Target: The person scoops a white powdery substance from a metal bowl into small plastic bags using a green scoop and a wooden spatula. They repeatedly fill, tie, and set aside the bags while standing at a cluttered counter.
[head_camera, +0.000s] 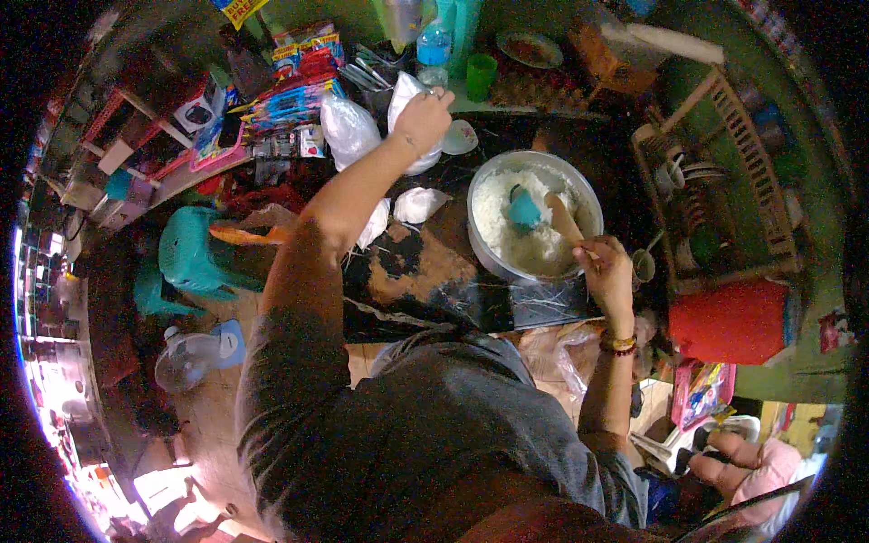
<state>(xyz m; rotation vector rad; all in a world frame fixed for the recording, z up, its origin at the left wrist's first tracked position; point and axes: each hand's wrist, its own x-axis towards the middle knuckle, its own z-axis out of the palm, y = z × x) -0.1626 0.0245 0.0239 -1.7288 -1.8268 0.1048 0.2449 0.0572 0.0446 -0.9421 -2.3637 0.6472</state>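
My left hand (424, 123) is curled over a filled white plastic bag (428, 163), whose top sticks up beside the fingers. A second filled bag (349, 129) stands to its left. My right hand (605, 263) is at the near right rim of a large metal pot (477, 237). Its pinched fingers meet the near end of a tan, wooden-looking utensil (565, 218); whether they grip it is unclear. White, grainy food like grated coconut (492, 197) fills much of the pot, and a teal scoop (524, 209) rests in it. Two small white bundles (417, 205) (375, 224) lie nearer me.
The dark, worn tabletop (424, 271) carries the pot and bags. A clear round lid (459, 137), green cup (482, 76) and water bottle (434, 47) stand behind. Right is a wooden dish rack (767, 190); left, teal stools (190, 248). Another person's legs (726, 461) show lower right.
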